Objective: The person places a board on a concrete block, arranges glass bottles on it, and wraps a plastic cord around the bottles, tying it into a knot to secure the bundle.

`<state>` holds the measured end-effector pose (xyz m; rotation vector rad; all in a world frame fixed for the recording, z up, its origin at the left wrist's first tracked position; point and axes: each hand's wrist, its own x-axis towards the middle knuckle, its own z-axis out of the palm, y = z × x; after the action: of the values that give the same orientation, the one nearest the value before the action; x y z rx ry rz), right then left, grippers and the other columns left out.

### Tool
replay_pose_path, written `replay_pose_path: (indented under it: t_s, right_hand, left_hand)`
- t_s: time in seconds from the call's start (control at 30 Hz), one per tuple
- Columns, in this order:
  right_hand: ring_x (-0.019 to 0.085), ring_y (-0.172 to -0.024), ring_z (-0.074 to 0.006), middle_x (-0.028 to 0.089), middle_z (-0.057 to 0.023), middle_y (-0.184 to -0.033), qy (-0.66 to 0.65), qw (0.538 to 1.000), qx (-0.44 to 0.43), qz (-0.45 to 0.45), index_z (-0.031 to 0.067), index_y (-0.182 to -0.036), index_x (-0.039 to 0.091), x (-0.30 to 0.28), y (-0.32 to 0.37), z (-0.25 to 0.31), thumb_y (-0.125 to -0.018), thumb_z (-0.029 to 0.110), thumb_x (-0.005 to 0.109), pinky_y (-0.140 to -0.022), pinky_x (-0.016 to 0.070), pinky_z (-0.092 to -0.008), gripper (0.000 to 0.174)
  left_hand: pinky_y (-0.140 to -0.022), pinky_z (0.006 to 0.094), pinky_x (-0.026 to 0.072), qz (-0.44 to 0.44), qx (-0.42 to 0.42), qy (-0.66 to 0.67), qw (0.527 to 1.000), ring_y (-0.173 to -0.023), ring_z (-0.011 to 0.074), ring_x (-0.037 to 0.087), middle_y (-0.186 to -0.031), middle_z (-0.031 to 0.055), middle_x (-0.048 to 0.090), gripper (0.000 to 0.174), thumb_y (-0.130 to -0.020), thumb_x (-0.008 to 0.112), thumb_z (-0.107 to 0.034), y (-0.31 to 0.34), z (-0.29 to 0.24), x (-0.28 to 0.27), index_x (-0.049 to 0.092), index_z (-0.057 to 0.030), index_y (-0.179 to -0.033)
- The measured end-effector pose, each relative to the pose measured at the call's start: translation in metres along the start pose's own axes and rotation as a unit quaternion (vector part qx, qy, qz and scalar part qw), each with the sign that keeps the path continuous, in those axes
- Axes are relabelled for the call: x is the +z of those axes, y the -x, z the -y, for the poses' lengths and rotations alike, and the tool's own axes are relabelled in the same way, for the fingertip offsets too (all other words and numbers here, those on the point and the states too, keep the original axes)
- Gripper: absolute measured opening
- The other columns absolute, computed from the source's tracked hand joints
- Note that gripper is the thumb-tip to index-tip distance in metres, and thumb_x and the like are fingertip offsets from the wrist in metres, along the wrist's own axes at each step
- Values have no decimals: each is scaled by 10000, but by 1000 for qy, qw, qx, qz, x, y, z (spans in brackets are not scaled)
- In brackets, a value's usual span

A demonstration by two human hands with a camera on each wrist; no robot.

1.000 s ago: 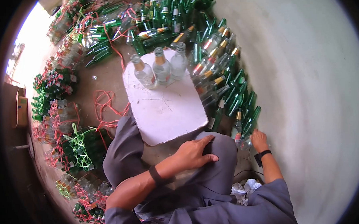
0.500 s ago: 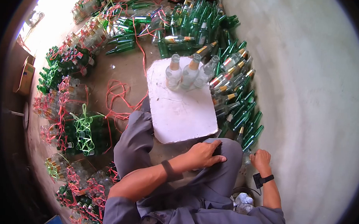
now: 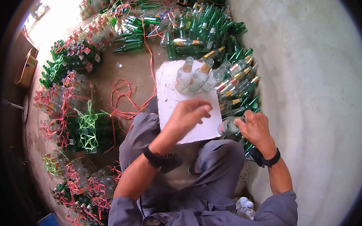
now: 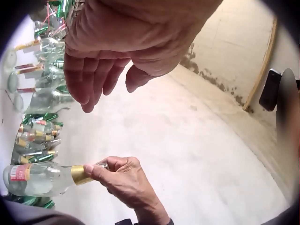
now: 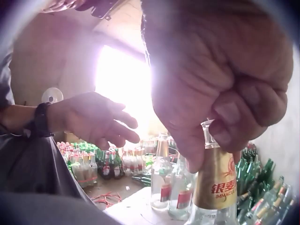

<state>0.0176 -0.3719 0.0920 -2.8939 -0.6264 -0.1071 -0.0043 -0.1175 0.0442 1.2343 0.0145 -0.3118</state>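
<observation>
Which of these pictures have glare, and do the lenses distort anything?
Right wrist: white glare beside the bare left hand, but legible print on the gold neck label of the clear glass bottle; head: overexposed upper left, fisheye curvature, dark rounded edges; left wrist: darkened corners.

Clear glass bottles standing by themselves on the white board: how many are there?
3, side by side at the far end of the board: left bottle, middle bottle, right bottle. None looks hidden.

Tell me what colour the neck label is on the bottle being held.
The neck label is gold, printed in red, best seen in the right wrist view.
</observation>
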Motion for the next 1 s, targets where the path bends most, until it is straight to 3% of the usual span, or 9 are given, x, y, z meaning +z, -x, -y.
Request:
replay_pose_path:
  t_s: [0.2, 0.4, 0.5, 0.6, 0.73, 1.0]
  right_hand:
    - [641, -595, -402, 602, -217, -589, -10, 997, -71, 18, 1, -689, 573, -9, -43, 39, -806, 244, 735, -577, 516, -473, 315]
    - [674, -668, -394, 641, -225, -652, -31, 997, -70, 30, -24, -757, 648, 23, -90, 70, -811, 291, 733, -627, 545, -456, 331]
    - [624, -585, -422, 570, -245, -572, -89, 988, -124, -21, -45, -673, 586, 49, -106, 75, -816, 294, 729, -558, 498, -484, 394]
    - [681, -693, -400, 661, -236, -694, -59, 993, -98, 35, -23, -772, 653, 57, -120, 87, -817, 301, 735, -651, 551, -472, 337]
    - [681, -695, -402, 659, -240, -695, -74, 992, -103, 20, -24, -785, 648, 78, -131, 88, -812, 287, 740, -647, 549, -479, 325]
    - [689, -716, -403, 669, -254, -724, -82, 991, -108, 14, -36, -804, 663, 76, -139, 92, -801, 245, 732, -660, 552, -483, 289]
  left_hand:
    - [-731, 272, 516, -71, 42, 43, 996, -914, 169, 696, -1070, 119, 717, 276, -984, 597, -233, 8, -34, -33, 646, 6, -1112]
    - [-723, 257, 522, -110, 70, 60, 990, -884, 151, 692, -1056, 130, 719, 272, -977, 603, -244, 12, -42, -52, 648, -4, -1097]
    - [-720, 259, 524, -127, 62, 69, 988, -868, 153, 692, -1046, 137, 721, 258, -979, 604, -236, 14, -40, -63, 649, -6, -1085]
    - [-716, 262, 526, -133, 66, 79, 986, -856, 151, 693, -1038, 141, 722, 240, -981, 601, -223, 10, -36, -71, 650, -8, -1076]
    - [-689, 255, 499, -153, 58, 78, 983, -827, 142, 673, -993, 109, 722, 277, -947, 616, -237, 6, -37, -69, 666, 14, -1055]
    - [-688, 244, 508, -143, 52, 28, 988, -838, 137, 691, -1017, 109, 723, 233, -982, 571, -222, -2, -38, -62, 652, -18, -1061]
